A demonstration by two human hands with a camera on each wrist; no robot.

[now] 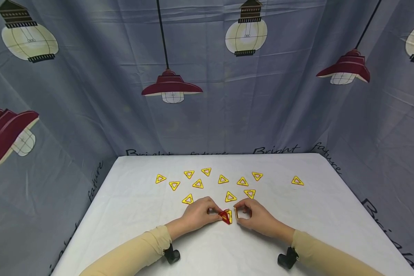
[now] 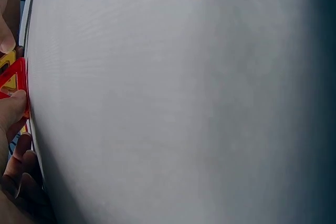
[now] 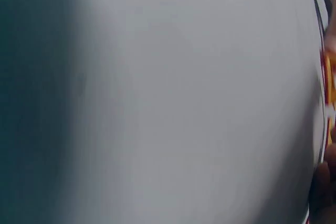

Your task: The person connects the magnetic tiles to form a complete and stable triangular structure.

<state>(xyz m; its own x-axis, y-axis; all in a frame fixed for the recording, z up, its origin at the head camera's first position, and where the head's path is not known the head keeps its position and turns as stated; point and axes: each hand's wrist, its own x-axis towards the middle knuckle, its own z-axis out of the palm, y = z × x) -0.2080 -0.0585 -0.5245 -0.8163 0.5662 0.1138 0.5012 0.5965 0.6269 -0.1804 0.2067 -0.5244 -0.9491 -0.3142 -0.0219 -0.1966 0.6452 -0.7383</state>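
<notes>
Near the front middle of the table, my left hand (image 1: 199, 212) pinches a red triangular frame (image 1: 224, 217) at its left side. A yellow triangular frame (image 1: 230, 216) stands against the red one, on its right. My right hand (image 1: 258, 218) pinches another triangular frame (image 1: 236, 212), seen edge-on with a yellow edge, between thumb and fingers. It is held upright, a small gap from the red and yellow pair. In the left wrist view, the red frame (image 2: 21, 69) shows at the left edge, the thumb on it.
Several loose yellow triangular frames lie flat beyond the hands, among them a near one (image 1: 230, 196), one at left (image 1: 160, 178) and one far right (image 1: 297, 180). A white cloth (image 1: 141, 214) covers the table. Grey patterned curtains (image 1: 207, 122) stand behind and at both sides.
</notes>
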